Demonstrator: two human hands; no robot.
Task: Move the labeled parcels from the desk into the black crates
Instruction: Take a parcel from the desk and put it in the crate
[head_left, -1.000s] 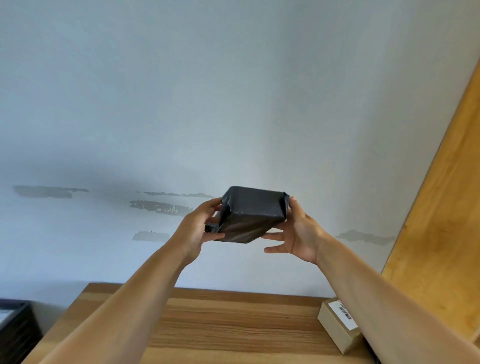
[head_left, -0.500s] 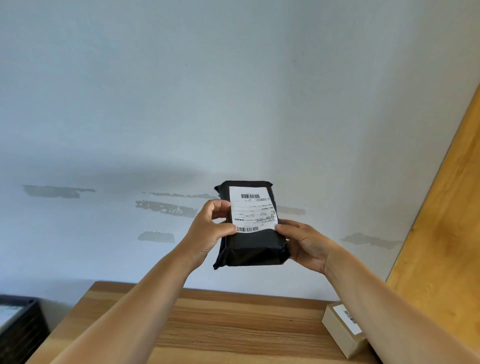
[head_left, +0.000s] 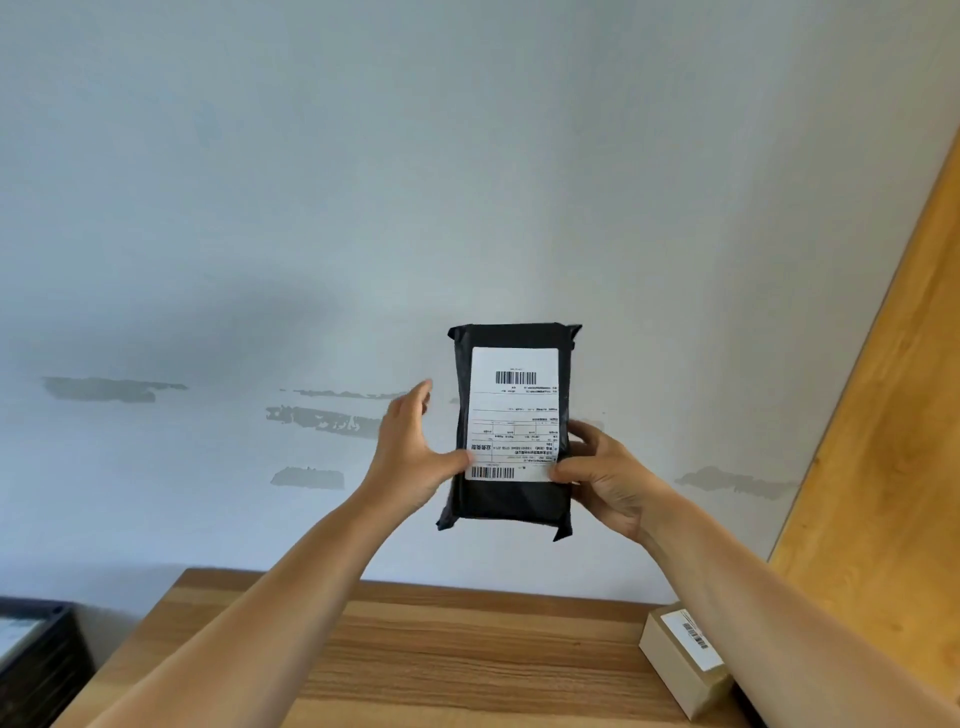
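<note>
I hold a black poly-bag parcel (head_left: 511, 501) upright in the air above the desk (head_left: 467, 654), its white barcode label (head_left: 513, 410) facing me. My right hand (head_left: 602, 475) grips its lower right edge, thumb on the label's corner and fingers curled round the side. My left hand (head_left: 410, 452) is at the parcel's left side: the thumb touches the label's lower left corner, and the fingers point straight up, apart from the bag. A black crate (head_left: 36, 660) shows at the lower left, beside the desk. Something pale lies in it.
A small cardboard box (head_left: 675, 670) with a barcode label sits at the desk's right end, partly behind my right forearm. A wooden panel (head_left: 883, 415) rises on the right. A pale wall with grey patches fills the background.
The parcel has been turned from end-on to upright with its label facing me, and lifted a little. My left fingers have straightened off the bag; the right hand keeps its hold.
</note>
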